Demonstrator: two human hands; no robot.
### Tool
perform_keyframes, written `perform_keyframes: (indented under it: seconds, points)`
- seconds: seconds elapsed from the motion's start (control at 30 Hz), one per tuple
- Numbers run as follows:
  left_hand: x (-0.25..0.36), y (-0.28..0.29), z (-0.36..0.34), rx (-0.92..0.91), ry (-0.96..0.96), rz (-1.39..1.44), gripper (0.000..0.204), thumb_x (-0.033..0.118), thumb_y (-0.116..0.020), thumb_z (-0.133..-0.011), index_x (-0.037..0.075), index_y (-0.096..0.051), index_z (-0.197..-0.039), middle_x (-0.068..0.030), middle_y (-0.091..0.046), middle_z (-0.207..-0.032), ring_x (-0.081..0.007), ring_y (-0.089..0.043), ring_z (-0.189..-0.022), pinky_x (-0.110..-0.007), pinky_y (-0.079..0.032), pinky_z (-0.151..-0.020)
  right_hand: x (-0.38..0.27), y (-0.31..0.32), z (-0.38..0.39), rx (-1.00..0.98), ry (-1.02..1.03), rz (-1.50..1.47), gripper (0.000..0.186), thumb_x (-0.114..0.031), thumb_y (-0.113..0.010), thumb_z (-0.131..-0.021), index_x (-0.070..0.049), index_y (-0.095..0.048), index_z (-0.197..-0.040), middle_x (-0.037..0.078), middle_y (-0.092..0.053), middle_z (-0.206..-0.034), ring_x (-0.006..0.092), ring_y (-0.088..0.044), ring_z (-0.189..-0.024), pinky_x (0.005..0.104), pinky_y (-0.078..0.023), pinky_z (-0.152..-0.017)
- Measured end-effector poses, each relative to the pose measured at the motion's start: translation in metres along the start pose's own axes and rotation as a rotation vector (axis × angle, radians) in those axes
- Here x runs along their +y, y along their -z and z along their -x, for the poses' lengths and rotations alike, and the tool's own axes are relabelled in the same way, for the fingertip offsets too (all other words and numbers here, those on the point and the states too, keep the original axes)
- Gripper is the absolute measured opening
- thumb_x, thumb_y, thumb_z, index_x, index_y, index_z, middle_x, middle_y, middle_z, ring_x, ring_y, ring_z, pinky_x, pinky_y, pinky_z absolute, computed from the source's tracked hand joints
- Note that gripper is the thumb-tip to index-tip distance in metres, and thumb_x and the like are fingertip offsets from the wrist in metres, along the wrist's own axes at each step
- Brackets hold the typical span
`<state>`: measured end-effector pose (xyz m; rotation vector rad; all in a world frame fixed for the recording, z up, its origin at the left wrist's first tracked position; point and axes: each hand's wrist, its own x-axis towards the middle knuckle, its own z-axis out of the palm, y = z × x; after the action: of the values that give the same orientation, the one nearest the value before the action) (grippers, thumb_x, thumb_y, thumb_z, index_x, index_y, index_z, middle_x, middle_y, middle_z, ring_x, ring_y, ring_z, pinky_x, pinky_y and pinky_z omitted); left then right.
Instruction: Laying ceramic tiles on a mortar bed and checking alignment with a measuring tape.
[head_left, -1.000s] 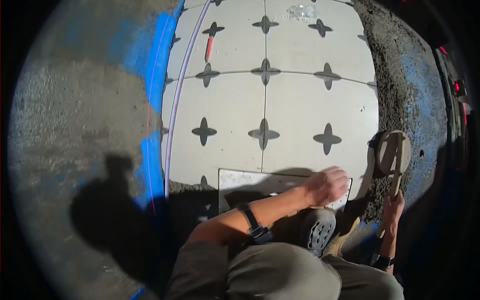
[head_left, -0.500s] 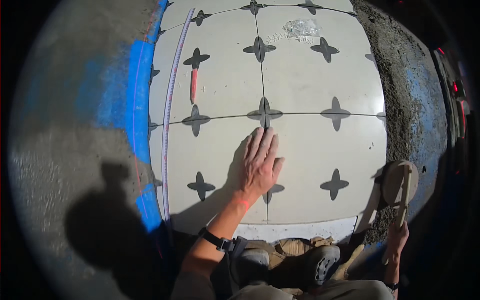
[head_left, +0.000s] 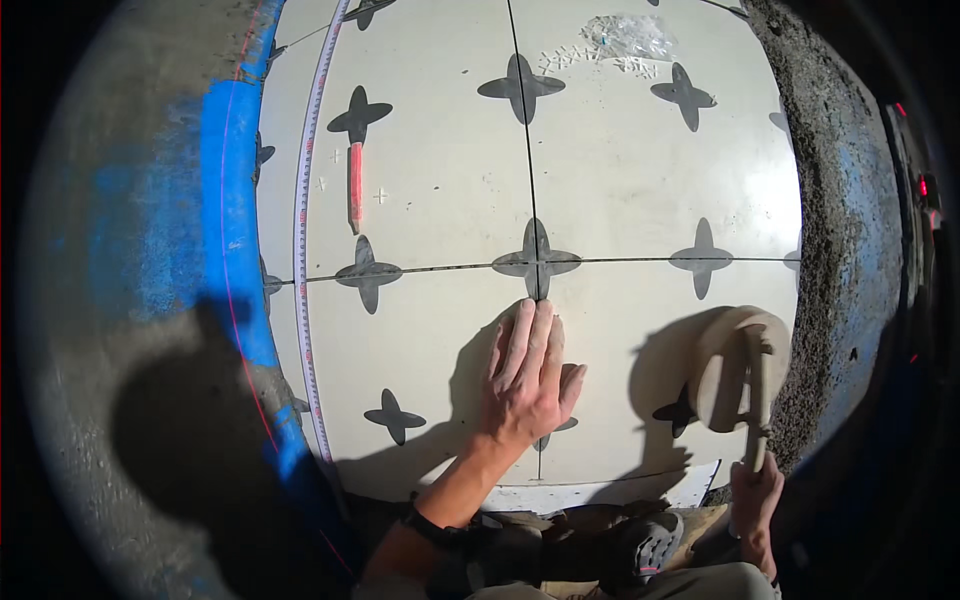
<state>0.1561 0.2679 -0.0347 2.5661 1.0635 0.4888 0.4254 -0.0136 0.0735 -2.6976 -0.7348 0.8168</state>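
Observation:
My left hand (head_left: 528,385) lies flat with fingers outstretched on a pale tile (head_left: 610,400) patterned with dark four-petal shapes. Its fingertips reach a dark petal on the joint between tiles. Closed around a handle, my right hand (head_left: 757,497) holds a mallet-like tool (head_left: 722,375) with a broad, round, pale head. The head is over the tile's right side and casts a shadow to its left; contact with the tile cannot be made out.
A long measuring tape (head_left: 305,200) runs along the left side. Nearby lie a red pencil (head_left: 356,185) and white cross spacers (head_left: 380,195). More spacers surround a clear plastic bag (head_left: 635,38) farther away. Rough mortar (head_left: 825,230) borders the right; blue-coated floor (head_left: 228,200) borders the left.
The mallet-like tool has moved left from beside the mortar to over the tile. My left hand stays flat on the tile. The whole view has shifted slightly.

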Motion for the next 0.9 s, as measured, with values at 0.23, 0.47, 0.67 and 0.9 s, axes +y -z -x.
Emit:
perform_keyframes:
  seconds: [0.23, 0.47, 0.67, 0.9]
  points:
    - [-0.002, 0.002, 0.002, 0.000, 0.011, 0.042, 0.054, 0.027, -0.070, -0.092, -0.014, -0.066, -0.127, -0.0292, -0.059, -0.144, -0.0454, -0.050, -0.142, -0.058, -0.043, -0.116, -0.020, -0.011, -0.006, -0.197, 0.030, 0.060, 0.013, -0.006, -0.064, -0.093, 0.003, -0.054, -0.095, 0.021, -0.059, -0.064, 0.0328, -0.062, -0.053, 0.0447, -0.047, -0.052]
    - [-0.002, 0.001, 0.003, 0.000, -0.013, 0.205, 0.056, 0.020, -0.075, -0.085, -0.013, -0.065, -0.129, -0.0306, -0.056, -0.147, -0.0473, -0.049, -0.143, -0.057, -0.040, -0.119, -0.009, -0.004, -0.005, -0.261, 0.010, 0.152, 0.020, -0.006, -0.062, -0.095, 0.007, -0.054, -0.107, 0.028, -0.061, -0.067, 0.0463, -0.063, -0.058, 0.0506, -0.048, -0.054]
    - [-0.006, 0.011, 0.005, 0.158, 0.018, 0.392, 0.050, 0.009, -0.071, -0.087, -0.015, -0.062, -0.129, -0.0333, -0.056, -0.143, -0.0512, -0.053, -0.135, -0.056, -0.043, -0.116, -0.024, -0.006, -0.006, -0.281, 0.023, 0.118, 0.020, -0.006, -0.062, -0.094, 0.009, -0.054, -0.106, 0.030, -0.062, -0.068, 0.0478, -0.066, -0.063, 0.0520, -0.047, -0.056]
    - [-0.093, 0.078, 0.053, 0.588, 0.493, -0.123, 0.043, 0.005, -0.071, -0.090, -0.011, -0.061, -0.129, -0.0267, -0.061, -0.135, -0.0428, -0.058, -0.123, -0.054, -0.043, -0.108, -0.026, -0.008, -0.003, -0.229, 0.029, 0.056, 0.020, -0.005, -0.062, -0.094, 0.007, -0.057, -0.108, 0.018, -0.062, -0.065, 0.0268, -0.061, -0.057, 0.0455, -0.047, -0.055]
